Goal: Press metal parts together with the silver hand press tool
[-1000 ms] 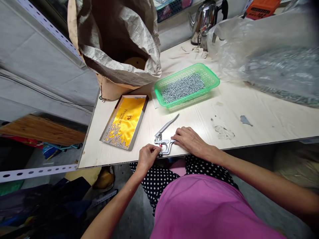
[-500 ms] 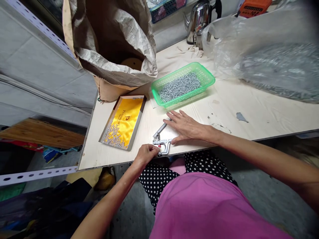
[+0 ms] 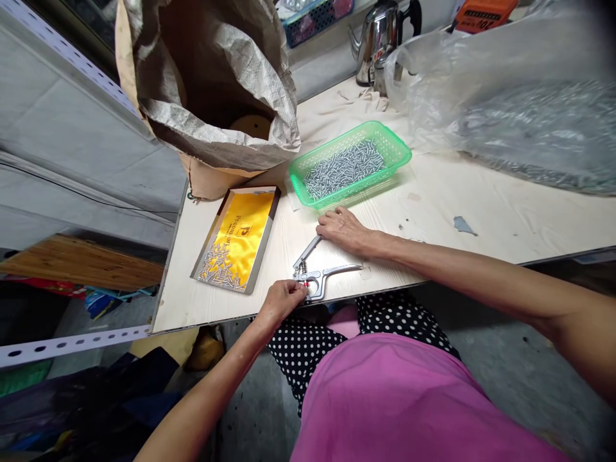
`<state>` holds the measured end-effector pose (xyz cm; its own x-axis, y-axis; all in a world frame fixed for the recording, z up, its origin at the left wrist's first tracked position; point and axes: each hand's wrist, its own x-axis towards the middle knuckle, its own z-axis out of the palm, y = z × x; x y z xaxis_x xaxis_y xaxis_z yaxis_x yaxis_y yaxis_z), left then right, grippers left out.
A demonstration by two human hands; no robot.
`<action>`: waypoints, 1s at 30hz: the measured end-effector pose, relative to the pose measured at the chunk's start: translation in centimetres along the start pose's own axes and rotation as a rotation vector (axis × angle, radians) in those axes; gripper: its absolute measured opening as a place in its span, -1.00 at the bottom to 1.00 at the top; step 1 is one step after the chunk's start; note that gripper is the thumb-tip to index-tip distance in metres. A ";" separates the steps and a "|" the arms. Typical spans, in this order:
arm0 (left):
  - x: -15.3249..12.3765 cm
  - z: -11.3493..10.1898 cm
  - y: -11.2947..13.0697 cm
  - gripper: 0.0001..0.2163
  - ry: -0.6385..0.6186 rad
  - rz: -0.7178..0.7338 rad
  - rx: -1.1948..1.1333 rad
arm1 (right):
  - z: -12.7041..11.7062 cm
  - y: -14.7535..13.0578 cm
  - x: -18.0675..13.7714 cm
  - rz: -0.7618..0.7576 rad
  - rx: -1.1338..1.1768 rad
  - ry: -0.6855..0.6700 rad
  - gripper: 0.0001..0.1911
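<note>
Silver hand pliers (image 3: 331,273) with a spring and a small red part at the jaws lie near the table's front edge, handles spread wide. My left hand (image 3: 283,299) is closed in a pinch right at the jaws; whatever its fingertips hold is too small and hidden to make out. Curled over the end of the upper handle is my right hand (image 3: 345,230). Left of the pliers, a shallow box (image 3: 275,224) lined with yellow satin holds a pile of small metal pieces (image 3: 220,266). Beyond my right hand stands a green plastic basket (image 3: 402,157) filled with small silver metal pins (image 3: 344,170).
A large open paper sack (image 3: 216,160) stands at the back left. At the right lies a clear plastic bag (image 3: 524,128) full of metal pieces. A steel kettle (image 3: 378,42) and an orange box (image 3: 486,14) are at the back. A grey scrap (image 3: 464,224) lies on the tabletop (image 3: 505,212).
My right hand has gone from spread fingers above the pliers to curled around the upper handle's end, uncovering the lower handle. My left hand keeps its pinch at the jaws.
</note>
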<state>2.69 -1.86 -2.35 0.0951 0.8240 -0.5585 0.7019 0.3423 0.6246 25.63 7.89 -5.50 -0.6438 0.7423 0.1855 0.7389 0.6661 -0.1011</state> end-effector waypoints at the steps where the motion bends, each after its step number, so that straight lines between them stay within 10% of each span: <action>1: 0.1 0.0 0.0 -0.72 0.001 -0.001 0.006 | 0.0 0.0 0.0 0.006 -0.006 -0.002 -0.76; 27: 0.1 0.3 -0.5 -0.66 0.003 -0.028 -0.028 | -2.5 -2.7 -5.0 0.115 0.065 -0.137 -0.81; 30: 0.1 0.2 -0.4 -0.69 -0.004 -0.024 -0.028 | -2.8 -3.3 -6.3 0.120 0.117 -0.099 -0.55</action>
<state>2.54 -2.01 -2.77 0.0817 0.8135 -0.5758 0.6841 0.3743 0.6260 27.84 0.80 -3.60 -0.5728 0.8168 0.0688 0.7874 0.5717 -0.2305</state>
